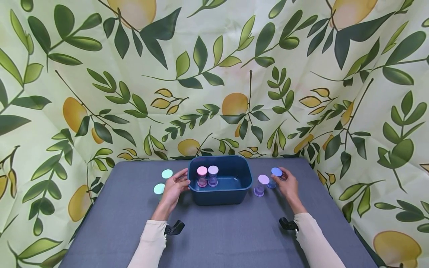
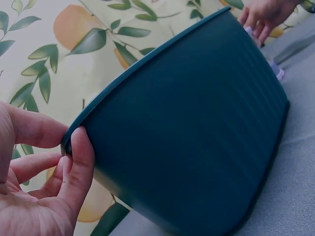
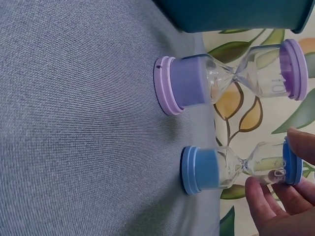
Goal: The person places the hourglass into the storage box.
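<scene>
My left hand (image 1: pixel 172 191) pinches the left rim of a dark blue plastic bin (image 1: pixel 219 197), thumb and fingers on either side of the edge in the left wrist view. Inside the bin stand a pink hourglass (image 1: pixel 202 176) and a lilac-topped hourglass (image 1: pixel 212 176), side by side at the left. My right hand (image 1: pixel 287 185) holds the top cap of a blue hourglass (image 3: pixel 204 169) between thumb and fingers; its blue sand fills the lower bulb. Beside it, nearer the bin, stands a purple hourglass (image 3: pixel 189 81), upright with its sand at the bottom.
Two mint-green-capped hourglasses, one farther back (image 1: pixel 167 174) and one nearer (image 1: pixel 159 189), stand left of the bin by my left hand. A grey cloth (image 1: pixel 221 238) covers the table. Behind it hangs a leaf-and-fruit patterned curtain (image 1: pixel 207 111).
</scene>
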{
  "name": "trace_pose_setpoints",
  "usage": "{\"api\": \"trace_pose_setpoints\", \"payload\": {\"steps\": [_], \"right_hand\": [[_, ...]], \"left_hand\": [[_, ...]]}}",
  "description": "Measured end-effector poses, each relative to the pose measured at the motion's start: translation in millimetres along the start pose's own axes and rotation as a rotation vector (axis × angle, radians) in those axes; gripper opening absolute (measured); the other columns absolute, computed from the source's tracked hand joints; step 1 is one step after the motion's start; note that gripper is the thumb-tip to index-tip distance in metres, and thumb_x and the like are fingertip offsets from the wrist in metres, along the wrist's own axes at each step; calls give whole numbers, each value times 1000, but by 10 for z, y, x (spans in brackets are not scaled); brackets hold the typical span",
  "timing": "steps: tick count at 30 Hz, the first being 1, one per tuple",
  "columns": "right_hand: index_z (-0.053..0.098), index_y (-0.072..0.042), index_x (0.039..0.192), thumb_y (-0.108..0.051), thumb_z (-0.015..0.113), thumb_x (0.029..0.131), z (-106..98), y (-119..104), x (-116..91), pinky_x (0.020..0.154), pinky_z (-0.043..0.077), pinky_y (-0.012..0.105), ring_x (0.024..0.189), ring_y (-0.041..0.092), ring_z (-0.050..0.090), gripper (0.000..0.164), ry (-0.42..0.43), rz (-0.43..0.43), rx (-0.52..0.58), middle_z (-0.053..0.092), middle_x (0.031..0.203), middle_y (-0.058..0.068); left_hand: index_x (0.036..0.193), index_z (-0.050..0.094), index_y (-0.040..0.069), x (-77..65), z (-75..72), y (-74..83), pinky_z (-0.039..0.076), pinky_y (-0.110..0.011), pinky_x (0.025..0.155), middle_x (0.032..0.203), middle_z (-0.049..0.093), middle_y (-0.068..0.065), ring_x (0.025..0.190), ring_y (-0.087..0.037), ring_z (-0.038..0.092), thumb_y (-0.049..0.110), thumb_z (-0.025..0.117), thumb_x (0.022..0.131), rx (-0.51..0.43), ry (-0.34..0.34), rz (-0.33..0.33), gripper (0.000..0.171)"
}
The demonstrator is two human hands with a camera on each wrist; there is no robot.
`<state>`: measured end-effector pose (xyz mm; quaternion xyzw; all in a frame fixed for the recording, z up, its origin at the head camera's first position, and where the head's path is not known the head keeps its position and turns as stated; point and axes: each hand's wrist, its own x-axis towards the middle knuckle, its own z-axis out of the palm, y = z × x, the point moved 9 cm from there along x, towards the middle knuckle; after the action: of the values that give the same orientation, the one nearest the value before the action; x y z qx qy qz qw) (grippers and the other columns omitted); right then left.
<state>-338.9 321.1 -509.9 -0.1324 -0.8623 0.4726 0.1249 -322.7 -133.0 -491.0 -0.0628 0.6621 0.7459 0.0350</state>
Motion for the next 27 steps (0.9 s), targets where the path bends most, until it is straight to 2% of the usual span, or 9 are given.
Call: {"api": "trace_pose_setpoints", "payload": {"steps": [5,12,19,27], "right_hand": [[48,1,140,-19,70,91,-53,-12,-20,104,44,52,126,43,53,57,11,0,7,54,135,30],[45,2,143,-18,68,92,-145,-62,-52,106,43,51,128,42,51,59,13,-7,21,51,139,31],[45,0,143,-21,68,92,-255,-165,-95,106,43,51,128,41,51,59,24,-36,15,52,138,30],[46,-2,143,-24,69,92,-377,-335,-143,105,44,51,128,40,52,59,53,-62,19,53,137,28]], "left_hand": [[140,51,3,-5,-7,-5,55,-21,69,137,54,-21,94,-12,62,-5,57,90,-9,0,0,52],[140,52,5,2,-5,-3,55,-22,70,136,55,-19,106,-25,61,-4,59,89,-4,8,-4,52],[140,52,5,7,-3,-9,55,-22,71,136,54,-20,95,-14,62,-4,59,90,12,5,-7,52],[141,51,5,7,-6,-13,55,-21,73,137,54,-20,112,-29,58,-3,59,90,25,3,-8,52]]}}
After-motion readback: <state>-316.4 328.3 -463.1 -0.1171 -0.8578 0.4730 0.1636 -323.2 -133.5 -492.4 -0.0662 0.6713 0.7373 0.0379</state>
